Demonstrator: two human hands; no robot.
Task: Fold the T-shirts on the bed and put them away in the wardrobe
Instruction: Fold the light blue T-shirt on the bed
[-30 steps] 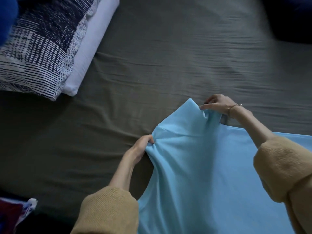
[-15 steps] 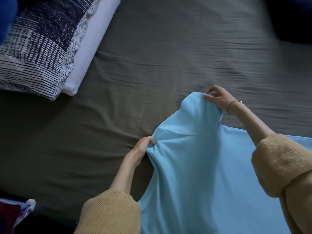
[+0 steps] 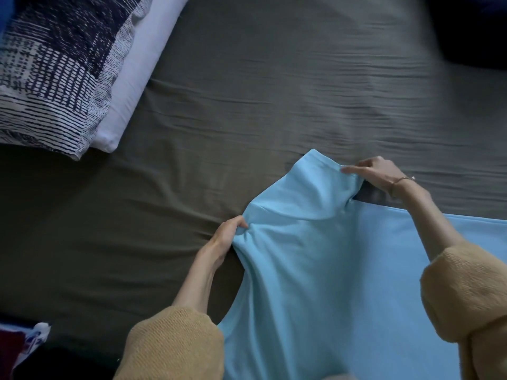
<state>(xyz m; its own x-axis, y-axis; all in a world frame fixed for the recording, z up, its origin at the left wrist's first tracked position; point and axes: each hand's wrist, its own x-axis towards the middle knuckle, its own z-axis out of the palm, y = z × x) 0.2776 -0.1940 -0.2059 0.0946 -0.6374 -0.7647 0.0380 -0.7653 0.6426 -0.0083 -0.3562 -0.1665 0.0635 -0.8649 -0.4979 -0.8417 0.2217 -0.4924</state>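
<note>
Here we work a soft, light-blue cotton-knit T-shirt [image 3: 323, 270] spread over the dark olive-grey fitted sheet of the bed [image 3: 247, 91], its body trailing toward us and off the lower right of the frame. Our left hand [image 3: 227, 237] has fingers and thumb curled tight on a bunched fold at the shoulder edge; our right hand [image 3: 375, 171] pinches the raised end of the sleeve [image 3: 318, 182] between thumb and fingers, lifting it clear of the sheet.

We judge the garment light and limp: it sags between the two grips, creases wherever it is gathered, and will not hold a line unless pulled taut. It looks neither slippery nor fragile. Seams and hems, at shoulder and sleeve end, seem the surest places to take hold, since a pinch in mid-panel would only drag a pucker.

Around it, a navy-and-white patterned pillow [image 3: 55, 72] lies on a plain pale pillow [image 3: 137, 72] at the upper left, well apart from the shirt. A red, white and blue cloth [image 3: 22, 344] shows at the lower left corner, too cropped to identify. A dark shape [image 3: 472, 28] fills the upper right corner. Nothing lies between our hands and the open sheet; the wardrobe is not in view.
</note>
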